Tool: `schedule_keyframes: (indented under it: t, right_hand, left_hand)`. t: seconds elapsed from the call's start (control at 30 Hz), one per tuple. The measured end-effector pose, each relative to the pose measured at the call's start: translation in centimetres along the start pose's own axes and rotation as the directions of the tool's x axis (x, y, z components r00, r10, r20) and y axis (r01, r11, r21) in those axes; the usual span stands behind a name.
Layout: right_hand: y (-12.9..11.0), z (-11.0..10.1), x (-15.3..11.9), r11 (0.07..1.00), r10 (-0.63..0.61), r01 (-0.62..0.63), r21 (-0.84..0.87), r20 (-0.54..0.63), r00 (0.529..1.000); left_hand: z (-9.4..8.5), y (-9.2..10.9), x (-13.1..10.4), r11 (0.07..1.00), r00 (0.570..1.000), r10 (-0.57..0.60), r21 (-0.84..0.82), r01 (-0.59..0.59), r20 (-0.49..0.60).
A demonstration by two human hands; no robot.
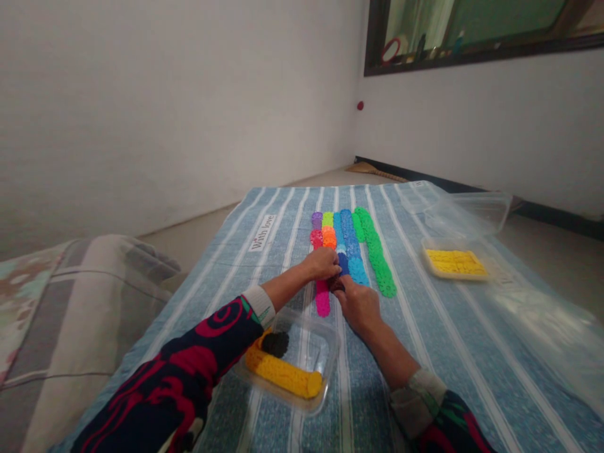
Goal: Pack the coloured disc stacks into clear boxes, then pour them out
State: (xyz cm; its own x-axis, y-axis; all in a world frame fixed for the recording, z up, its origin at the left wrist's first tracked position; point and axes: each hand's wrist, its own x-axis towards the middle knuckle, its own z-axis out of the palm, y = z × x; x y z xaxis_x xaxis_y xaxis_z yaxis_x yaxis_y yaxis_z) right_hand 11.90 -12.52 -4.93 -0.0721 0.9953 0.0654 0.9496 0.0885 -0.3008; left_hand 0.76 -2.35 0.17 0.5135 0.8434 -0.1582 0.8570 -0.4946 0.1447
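A short brown roll (336,284) of small pieces is held between both hands, above the middle of the striped table (419,352). Its far end is pinched by the fingertips of the left hand (323,263), and its near end is gripped by the thumb and fingers of the right hand (362,307). The roll appears to be squared up or set in line; whether it is lifted or touches the cloth cannot be told.

A pink roll (323,301) lies just beside it, towards the left edge, and a dark blue roll (343,264) on the other side. Farther towards the far edge, orange pieces (329,237) and a lime roll (328,219) are laid end to end, and a long green roll (380,264) is placed nearest the right edge.

Nearer the near edge, a yellow roll (283,374) and a black cluster (275,344) are held in a clear tray (327,377). Near the right edge, yellow pieces (455,263) are contained in a 2nd tray (428,267).

Even pressure from both ends seems to be called for, as loose pieces could be spilled or neighbouring rolls nudged.
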Motion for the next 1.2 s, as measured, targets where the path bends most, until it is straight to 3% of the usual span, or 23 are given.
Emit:
schedule_keyframes:
  t: [0.7,1.0,1.2]
  right_hand:
    - [-0.4,0.8,0.0,0.981,0.06,-0.04,0.188,-0.101,0.993]
    - [-0.6,0.1,-0.6,0.98,0.001,0.04,0.197,-0.204,0.979]
    - [-1.7,-1.5,-1.9,0.978,-0.105,0.149,0.143,-0.276,0.956]
  left_hand:
    - [-0.4,1.1,-0.3,0.989,0.989,-0.146,0.005,0.146,-0.001]
    - [-1.7,1.4,-1.3,0.979,0.979,-0.201,-0.029,0.2,-0.036]
    - [-3.3,2.1,-4.2,0.966,0.962,-0.257,-0.033,0.255,-0.095]
